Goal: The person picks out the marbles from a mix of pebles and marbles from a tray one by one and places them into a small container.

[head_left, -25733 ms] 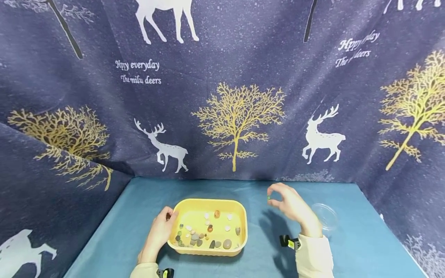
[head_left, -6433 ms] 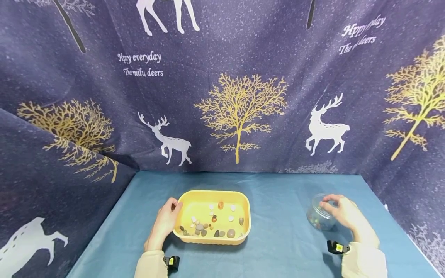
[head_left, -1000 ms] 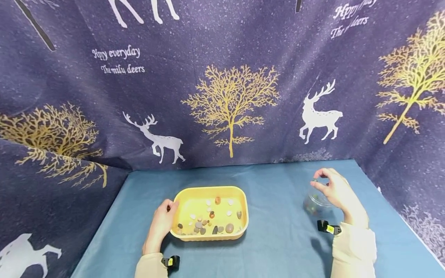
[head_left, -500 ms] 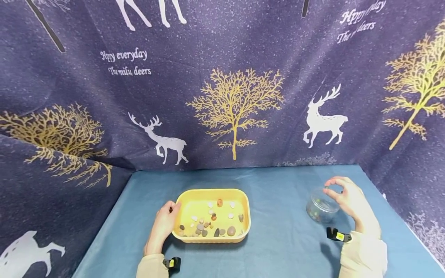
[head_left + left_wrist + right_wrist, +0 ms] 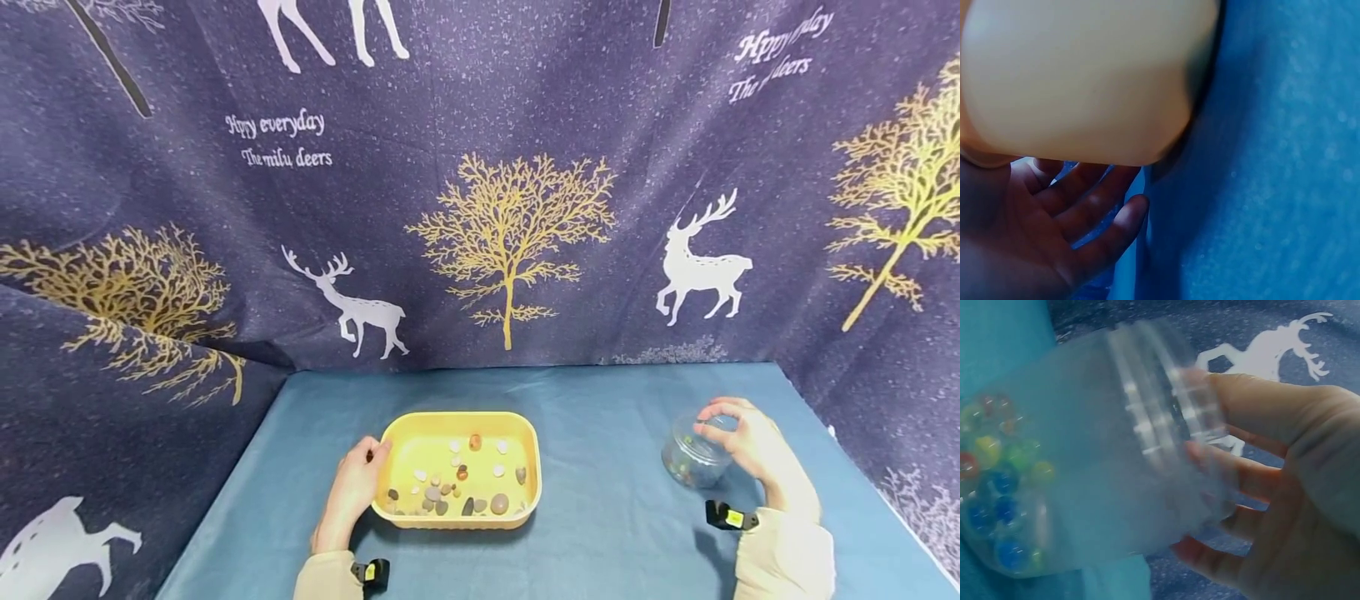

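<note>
My left hand [image 5: 352, 485] grips the left end of a yellow plastic tub [image 5: 465, 522], thumb at the rim. In the left wrist view its fingers [image 5: 1094, 209] lie against the outside of the tub wall [image 5: 1079, 87]. Pebbles in grey, white, brown and orange lie scattered over the tub floor. On the right, my right hand [image 5: 761, 450] is at the mouth of a clear jar [image 5: 684, 471], a small dark pebble [image 5: 1177, 411] pinched between thumb and finger. Coloured glass marbles [image 5: 1007, 509] sit at the bottom of the jar.
A blue cloth [image 5: 592, 500] covers the table, with tub and jar standing well apart on it. Behind, a dark blue curtain [image 5: 450, 275] printed with deer and trees hangs down to the table's back edge.
My right hand has come from mid-table to the jar; within the last second its fingertips have dropped to the mouth. Fewer green pebbles lie at the tub's left end. My left hand keeps its hold.
</note>
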The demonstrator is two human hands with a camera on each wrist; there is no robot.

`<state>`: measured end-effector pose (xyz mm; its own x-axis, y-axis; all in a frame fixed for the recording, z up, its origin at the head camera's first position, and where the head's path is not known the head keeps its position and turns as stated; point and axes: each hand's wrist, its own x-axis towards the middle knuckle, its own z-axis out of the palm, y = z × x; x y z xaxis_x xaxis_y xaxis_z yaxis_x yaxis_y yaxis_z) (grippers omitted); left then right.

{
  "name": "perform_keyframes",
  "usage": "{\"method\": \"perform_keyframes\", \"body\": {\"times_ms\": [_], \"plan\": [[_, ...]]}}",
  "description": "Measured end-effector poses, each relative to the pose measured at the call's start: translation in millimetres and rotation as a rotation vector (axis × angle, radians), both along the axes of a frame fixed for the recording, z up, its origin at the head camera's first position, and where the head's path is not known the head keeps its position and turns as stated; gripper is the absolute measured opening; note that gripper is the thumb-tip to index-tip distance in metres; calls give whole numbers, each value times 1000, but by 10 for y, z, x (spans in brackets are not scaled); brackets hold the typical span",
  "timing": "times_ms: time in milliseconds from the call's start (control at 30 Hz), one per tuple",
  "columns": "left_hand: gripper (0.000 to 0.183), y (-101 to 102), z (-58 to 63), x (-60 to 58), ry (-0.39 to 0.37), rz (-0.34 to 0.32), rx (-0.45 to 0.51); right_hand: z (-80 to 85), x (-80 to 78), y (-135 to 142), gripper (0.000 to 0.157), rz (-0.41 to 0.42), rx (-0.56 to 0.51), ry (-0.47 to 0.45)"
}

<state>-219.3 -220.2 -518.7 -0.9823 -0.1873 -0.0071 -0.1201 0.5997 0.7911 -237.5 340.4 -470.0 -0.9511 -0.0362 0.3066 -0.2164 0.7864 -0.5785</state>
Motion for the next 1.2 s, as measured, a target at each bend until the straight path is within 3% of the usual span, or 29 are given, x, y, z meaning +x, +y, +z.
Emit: {"method": "perform_keyframes", "body": {"times_ms": [333,767,1000,1200], "plan": [[31,8,13,-35,2,6,-2,-130,-95,3,12,37,35,-55],[31,14,21,-19,13,12,12,-137,-170,26,19,56,36,-139],[42,39,-8,-46,88,-5,-12,-131,-174,85,23,42,46,-113],[52,4,-18,-61,86,-41,-33,-10,-80,86,29,4,31,-78]]}}
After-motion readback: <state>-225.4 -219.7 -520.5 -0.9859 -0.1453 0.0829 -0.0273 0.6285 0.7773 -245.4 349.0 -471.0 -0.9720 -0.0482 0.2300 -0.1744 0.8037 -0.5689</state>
